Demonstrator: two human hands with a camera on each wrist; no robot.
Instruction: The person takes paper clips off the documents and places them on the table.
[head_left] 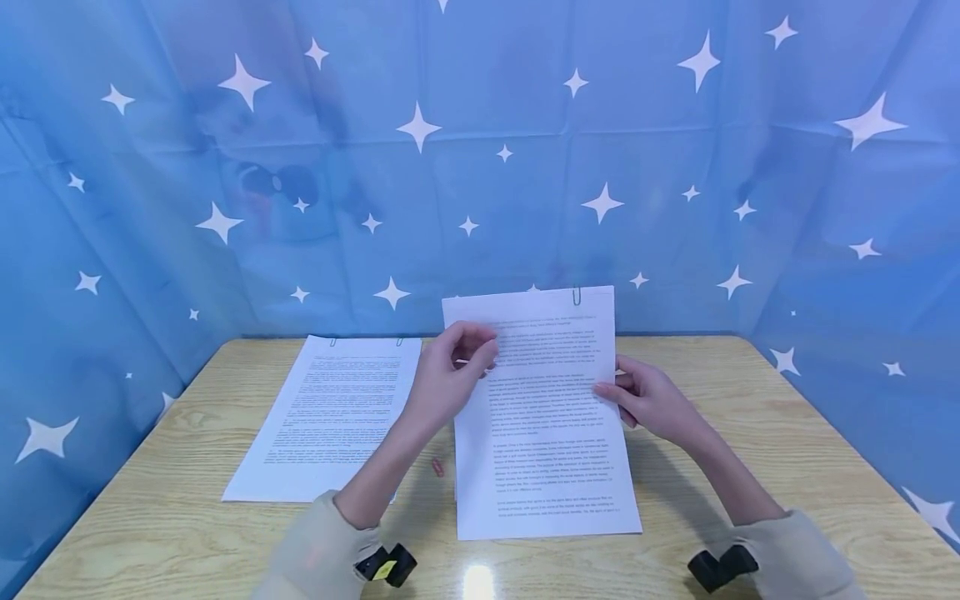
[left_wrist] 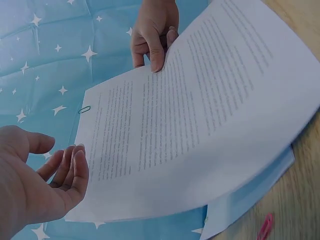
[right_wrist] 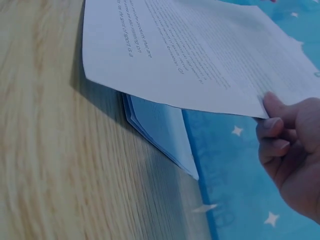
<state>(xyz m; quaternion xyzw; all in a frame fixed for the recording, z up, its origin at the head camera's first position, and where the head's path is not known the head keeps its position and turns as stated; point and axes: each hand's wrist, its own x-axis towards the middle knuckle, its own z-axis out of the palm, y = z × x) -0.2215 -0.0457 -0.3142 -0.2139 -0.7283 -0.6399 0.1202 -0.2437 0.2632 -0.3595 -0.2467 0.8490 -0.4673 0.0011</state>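
My right hand (head_left: 652, 400) pinches the right edge of a printed sheaf of paper (head_left: 555, 492) between thumb and fingers, holding it tilted up over the table. In the right wrist view the thumb lies on top of the sheaf. A green paper clip (head_left: 577, 296) sits on its top edge, right of the middle. My left hand (head_left: 450, 371) is at the sheaf's upper left, fingers loosely bent and nothing between them. From the left wrist view, the fingertips (left_wrist: 80, 155) are right by the paper's edge. More papers (right_wrist: 160, 130) show beneath the raised sheaf in the right wrist view.
Another printed stack (head_left: 337, 417) lies at the left of the wooden table (head_left: 172, 450), with two green clips (head_left: 400, 342) on its top edge. A pinkish-red paper clip (head_left: 437, 467) lies between the stack and the sheaf. A blue star-patterned curtain (head_left: 480, 167) hangs behind.
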